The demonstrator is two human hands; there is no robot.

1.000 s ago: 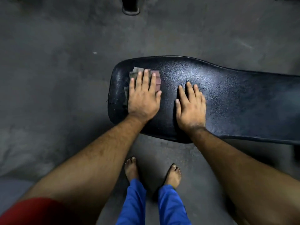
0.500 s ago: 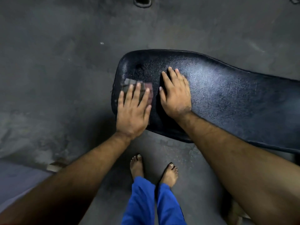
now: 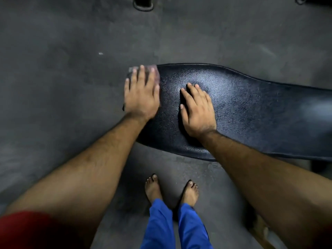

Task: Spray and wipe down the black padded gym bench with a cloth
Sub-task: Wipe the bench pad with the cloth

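The black padded bench [image 3: 251,108] runs from the middle of the view out past the right edge, with its rounded end at the left. My left hand [image 3: 142,97] lies flat on a small folded cloth [image 3: 156,72] at the far left corner of that end. Only a blurred pinkish-grey strip of the cloth shows past my fingertips. My right hand [image 3: 197,112] rests palm down on the pad a hand's width to the right, fingers together, holding nothing. No spray bottle is in view.
Dark grey concrete floor [image 3: 62,78] surrounds the bench. My bare feet [image 3: 170,189] and blue trouser legs stand just in front of the pad's near edge. A dark foot of some equipment [image 3: 142,5] sits at the top edge, another at the top right corner.
My left hand has slid the cloth from the near left edge of the pad up to its far left corner. My right hand has shifted slightly toward the near edge.
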